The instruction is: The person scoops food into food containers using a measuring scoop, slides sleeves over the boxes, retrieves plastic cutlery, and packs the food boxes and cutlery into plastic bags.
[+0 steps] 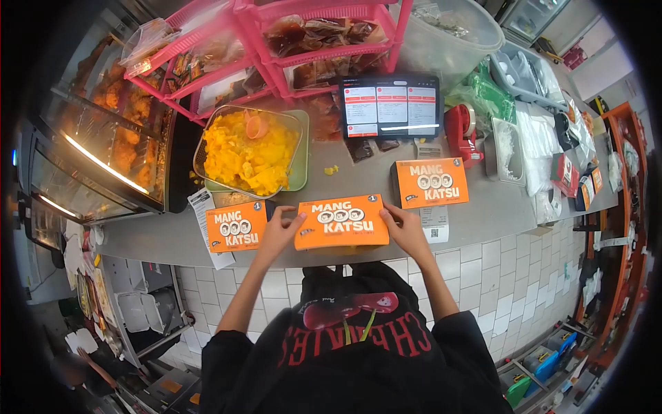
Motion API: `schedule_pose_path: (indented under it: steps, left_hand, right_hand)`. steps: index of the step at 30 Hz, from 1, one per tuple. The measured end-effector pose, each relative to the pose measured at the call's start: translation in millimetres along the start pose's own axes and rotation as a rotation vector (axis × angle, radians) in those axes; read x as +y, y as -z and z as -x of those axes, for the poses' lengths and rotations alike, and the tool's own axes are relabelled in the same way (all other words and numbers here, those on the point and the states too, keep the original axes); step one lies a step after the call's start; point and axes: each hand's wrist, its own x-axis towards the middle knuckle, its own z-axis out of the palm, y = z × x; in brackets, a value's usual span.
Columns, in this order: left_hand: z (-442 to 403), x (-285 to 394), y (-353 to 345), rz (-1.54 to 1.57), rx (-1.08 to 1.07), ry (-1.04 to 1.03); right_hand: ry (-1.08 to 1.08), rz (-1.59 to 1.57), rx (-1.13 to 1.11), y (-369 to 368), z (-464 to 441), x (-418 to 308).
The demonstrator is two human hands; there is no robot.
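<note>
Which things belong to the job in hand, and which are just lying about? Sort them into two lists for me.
Job in hand, by the look of it:
middle orange box, held between the left hand and the right hand
left orange box, matching
right orange box, matching

Probably just lying about:
red tape dispenser
pink rack
green plastic

light: bright, even over the smooth grey table (493,212) | glare: long white strip light (103,161) in the glass-sided food case (77,178) | distortion: strong fisheye bowing, black corners | focus: lettering legible on central orange cardboard box (343,224), lower-left edge dim, soft
</note>
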Motion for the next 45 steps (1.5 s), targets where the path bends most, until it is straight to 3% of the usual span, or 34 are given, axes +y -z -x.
schedule_pose_path:
  steps: [3, 5, 7, 9, 10, 11, 13, 14, 15, 16, 20, 22, 26, 28, 31, 32, 34, 36, 37, 41, 45]
  left_hand:
    - [1, 21, 10, -0.071, -0.088, 0.166]
    - [7, 14, 6, -0.114, -0.125, 0.154]
    - [13, -15, -8, -0.168, -0.166, 0.137]
    - [17, -48, -40, -0.451, 0.210, -0.399]
    - [20, -49, -43, -0.203, 0.073, -0.251]
    - [19, -49, -43, -0.206, 0.076, -0.249]
    - [20, -22, -38, -0.460, 0.252, -0.452]
    - [22, -10, -35, -0.461, 0.254, -0.453]
    - [23, 2, -31, -0.743, 0.073, -0.672]
    - [23, 7, -29, -1.021, -0.124, -0.881]
    - [9, 0, -36, -0.890, -0.246, -0.804]
    - [3, -12, -42, -0.804, -0.137, -0.948]
    - [-1, -18, -36, -0.897, -0.195, -0.923]
    - [5, -10, -30, -0.840, -0.272, -0.893]
    - [12, -4, -28, -0.747, -0.308, -0.858]
    - [9, -12, -32, -0.716, -0.284, -0.869]
    - [5, -30, -44, -0.754, -0.181, -0.911]
    - [9, -34, -51, -0.788, -0.079, -0.950]
    - [12, -32, -52, -0.755, -0.061, -0.912]
    - [16, -26, -52, -0.674, -0.037, -0.859]
    - [19, -18, -52, -0.647, -0.048, -0.813]
  right_hand:
    - [-0.087, 0.034, -0.109, 18, -6, -12]
    - [-0.117, -0.034, -0.125, 8, -8, 11]
    - [0.154, -0.007, 0.040, -9, 0, 37]
    - [0.190, 0.017, 0.059, -19, 9, 51]
    - [0.110, 0.080, 0.061, -22, 14, 51]
    - [0.032, 0.142, 0.065, -25, 16, 49]
    - [0.125, 0.189, 0.115, -22, 20, 29]
    - [0.392, 0.357, 0.036, -20, 18, 16]
    - [0.658, 0.524, -0.044, -20, 17, 6]
    - [0.714, 0.653, -0.187, -22, 19, -2]
    - [0.761, 0.737, -0.202, -38, 7, 23]
    - [0.862, 1.145, -0.033, -46, 2, 35]
    - [0.765, 1.036, -0.167, -43, 6, 29]
    - [0.719, 0.784, -0.210, -42, 11, 22]
    - [0.704, 0.698, -0.305, -30, 11, 5]
    - [0.767, 0.735, -0.293, -22, -4, -2]
    - [0.771, 0.508, -0.102, -12, -73, 19]
    - [0.631, 0.571, 0.167, 19, -125, -27]
    - [0.790, 0.586, 0.396, 28, -159, -24]
    - [0.789, 0.737, 0.482, 40, -221, -27]
    - [0.807, 0.739, 0.500, 47, -219, -25]
